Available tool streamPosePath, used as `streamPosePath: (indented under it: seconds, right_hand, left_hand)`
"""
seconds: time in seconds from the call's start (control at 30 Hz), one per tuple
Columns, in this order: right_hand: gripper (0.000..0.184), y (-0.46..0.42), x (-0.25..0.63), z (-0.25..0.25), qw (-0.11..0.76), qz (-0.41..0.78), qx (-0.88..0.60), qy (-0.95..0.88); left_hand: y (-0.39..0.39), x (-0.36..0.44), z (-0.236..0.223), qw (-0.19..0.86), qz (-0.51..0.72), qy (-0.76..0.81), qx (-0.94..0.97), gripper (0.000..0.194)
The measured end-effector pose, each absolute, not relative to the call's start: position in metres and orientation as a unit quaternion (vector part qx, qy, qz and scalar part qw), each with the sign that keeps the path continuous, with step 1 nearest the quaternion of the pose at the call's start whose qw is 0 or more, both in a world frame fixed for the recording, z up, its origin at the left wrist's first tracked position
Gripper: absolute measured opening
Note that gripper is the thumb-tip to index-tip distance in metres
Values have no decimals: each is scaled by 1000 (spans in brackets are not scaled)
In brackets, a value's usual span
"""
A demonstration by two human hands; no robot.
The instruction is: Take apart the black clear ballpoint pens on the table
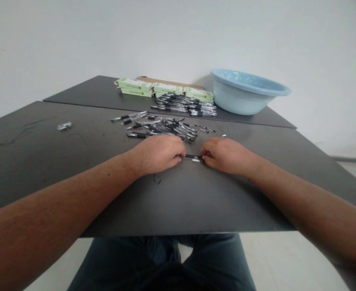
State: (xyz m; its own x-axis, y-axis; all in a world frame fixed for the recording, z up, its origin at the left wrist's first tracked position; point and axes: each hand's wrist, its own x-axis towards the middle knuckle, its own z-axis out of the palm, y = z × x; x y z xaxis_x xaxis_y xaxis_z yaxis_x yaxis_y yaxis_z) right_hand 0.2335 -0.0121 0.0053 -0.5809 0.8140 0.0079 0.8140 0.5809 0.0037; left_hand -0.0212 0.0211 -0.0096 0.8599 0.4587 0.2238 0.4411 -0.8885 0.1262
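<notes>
Between my two hands lies a slim black pen [191,156], gripped at both ends close to the tabletop. My left hand [161,153] pinches its left end, thumb against curled fingers. Its right end sits in the closed fingertips of my right hand [223,154]. A small clear-and-white piece [196,160] shows just below the pen, near my right fingertips; whether I touch it I cannot tell. Right behind my left hand spreads a loose heap of black and clear pens [168,127]. The pen's ends are hidden by my fingers.
A neater stack of pens [202,108] lies farther back, before several green boxes [135,85]. A light blue basin [244,95] stands at the back right. Small clear pieces [64,126] lie on the left of the dark table [178,202]. A seam crosses the table behind the heap.
</notes>
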Motion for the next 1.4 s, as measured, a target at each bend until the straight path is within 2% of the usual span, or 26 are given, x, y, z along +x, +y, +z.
streamPosePath:
  seconds: [0.23, 0.43, 0.6, 0.77, 0.9, 1.03, 1.17, 1.4]
  right_hand:
    - [10, -10, 241, 11, 20, -64, -490, -869]
    - [10, -16, 239, 23, 82, -95, -500, -857]
    - [8, -28, 221, 21, 83, -90, -470, -874]
    - [8, -29, 216, 18, 75, -92, -472, -874]
    - [8, -27, 220, 18, 127, -88, -489, -859]
    - [9, -27, 226, 21, 193, -74, -534, -820]
    - [4, -30, 227, 20, 150, -46, -477, -865]
    - [13, -33, 219, 8, 56, -26, -397, -916]
  left_hand:
    - [18, -22, -5, 27, 162, 246, 955, 24]
    - [13, -23, 5, -69, 223, 272, 933, 29]
    - [12, -22, 7, -115, 178, 264, 941, 25]
    - [14, -21, 3, -72, 138, 242, 958, 23]
    - [18, -24, 4, -54, 135, 248, 958, 22]
    - [26, -30, 11, -92, 165, 333, 924, 26]
    - [31, -33, 14, -94, 203, 381, 897, 29]
    - [27, -29, 9, -70, 242, 352, 902, 26]
